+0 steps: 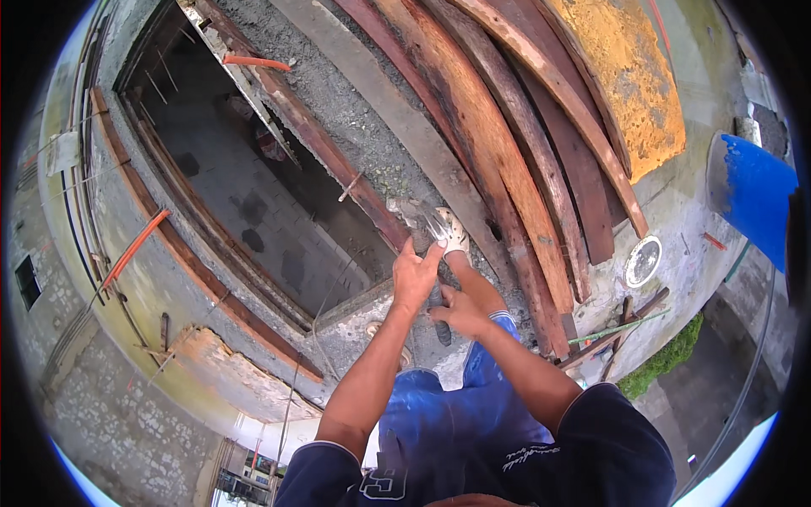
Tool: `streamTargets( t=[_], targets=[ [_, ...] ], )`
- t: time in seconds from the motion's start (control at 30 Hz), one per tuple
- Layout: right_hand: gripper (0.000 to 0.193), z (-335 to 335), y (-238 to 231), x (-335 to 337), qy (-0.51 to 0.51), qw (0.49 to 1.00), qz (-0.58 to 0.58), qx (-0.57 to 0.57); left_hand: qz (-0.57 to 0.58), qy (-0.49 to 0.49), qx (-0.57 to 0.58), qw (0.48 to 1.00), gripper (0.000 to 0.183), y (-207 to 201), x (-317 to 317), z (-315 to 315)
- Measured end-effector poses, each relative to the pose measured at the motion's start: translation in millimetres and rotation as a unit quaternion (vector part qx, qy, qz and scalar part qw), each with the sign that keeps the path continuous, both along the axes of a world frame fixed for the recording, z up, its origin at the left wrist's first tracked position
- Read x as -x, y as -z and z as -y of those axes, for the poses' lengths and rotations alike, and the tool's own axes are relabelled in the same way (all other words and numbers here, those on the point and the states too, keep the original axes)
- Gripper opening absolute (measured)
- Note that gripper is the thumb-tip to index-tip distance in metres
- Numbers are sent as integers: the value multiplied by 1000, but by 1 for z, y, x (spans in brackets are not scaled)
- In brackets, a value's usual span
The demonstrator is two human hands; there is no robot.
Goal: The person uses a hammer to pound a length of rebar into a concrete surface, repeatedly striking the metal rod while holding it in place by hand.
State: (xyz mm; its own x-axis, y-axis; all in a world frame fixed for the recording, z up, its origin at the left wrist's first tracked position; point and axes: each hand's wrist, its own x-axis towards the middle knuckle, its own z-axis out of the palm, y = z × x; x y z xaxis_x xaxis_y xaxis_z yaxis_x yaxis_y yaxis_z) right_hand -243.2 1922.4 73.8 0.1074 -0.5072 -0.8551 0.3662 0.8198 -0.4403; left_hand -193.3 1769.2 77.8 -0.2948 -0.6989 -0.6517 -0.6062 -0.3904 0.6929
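My left hand (pixel 414 277) is closed in front of my body, thumb and fingers pinching several thin silvery pieces (pixel 438 230) that look like nails. They fan out above a white, dark-spotted shoe (pixel 456 237). Just to the right and nearer me, my right hand (pixel 462 313) has its fingers curled on a long dark-handled tool (pixel 443 331). The handle's lower end points back toward my legs; its head cannot be made out clearly. Both hands are close together, above the corner of a rough concrete ledge.
A deep rectangular opening (pixel 262 207) lies left, edged by a wooden beam (pixel 338 165). Several long boards (pixel 507 177) are stacked right, beside a yellow rusty sheet (pixel 629 68). A round white lid (pixel 644 262) and a blue curved piece (pixel 756 194) are farther right. Orange tubes (pixel 135 245) stick up left.
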Motion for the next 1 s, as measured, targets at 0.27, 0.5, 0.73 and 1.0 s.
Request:
streamTargets(
  t=[0.27,0.5,0.73,1.0],
  targets=[
    [23,31,15,76,82,969,-196,-128,30,67,-55,996,27,79,12,116],
    [37,20,33,106,44,966,-250,-50,131,273,186,935,31,184,-19,230],
    [39,36,62,107,-7,956,-293,-7,210,339,61,915,28,261,2,242],
    [42,57,97,100,20,900,-427,82,214,458,89,858,25,317,-18,235]
  ],
)
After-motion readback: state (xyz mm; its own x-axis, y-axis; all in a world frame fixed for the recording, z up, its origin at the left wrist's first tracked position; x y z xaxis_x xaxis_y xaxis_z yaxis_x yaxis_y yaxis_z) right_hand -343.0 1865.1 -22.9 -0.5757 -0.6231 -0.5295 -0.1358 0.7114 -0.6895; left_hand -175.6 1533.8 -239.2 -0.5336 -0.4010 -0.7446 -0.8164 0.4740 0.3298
